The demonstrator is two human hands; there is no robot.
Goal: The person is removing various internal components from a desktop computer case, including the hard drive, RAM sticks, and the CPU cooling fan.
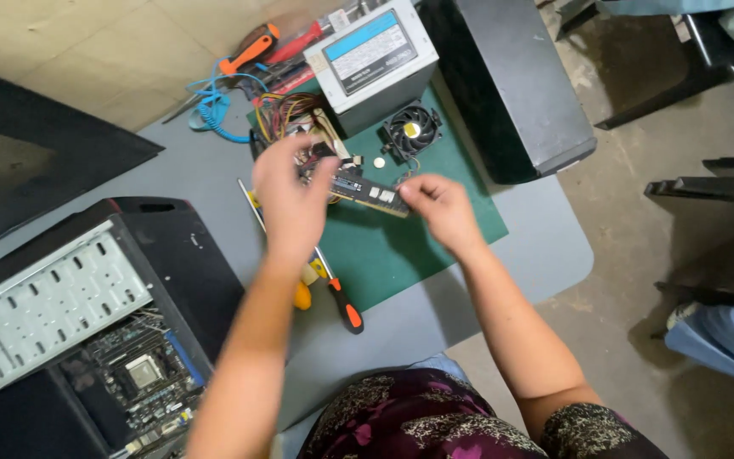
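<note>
A bare concrete floor surrounds a grey rounded tabletop (pixel 545 246) carrying a dark green rectangular mat (pixel 401 246). Largest on it is the black opened computer case (pixel 87 323) at the left, its motherboard exposed. Behind the mat sits a grey metal power supply box (pixel 375 55) with a bundle of coloured cables (pixel 286 115), beside a small black cooling fan (pixel 411 130). An orange-handled screwdriver (pixel 343 306) lies near the mat's front left edge.

Above the mat, a slim black memory stick (pixel 373 195) is held level between both hands. The left hand (pixel 292 204) pinches its left end with thumb and fingers; the right hand (pixel 439 204) pinches the right end. A good grip, in my judgement, stays on the short edges, keeping fingers off the contact strip and chips, with the stick kept straight, not flexed.
</note>
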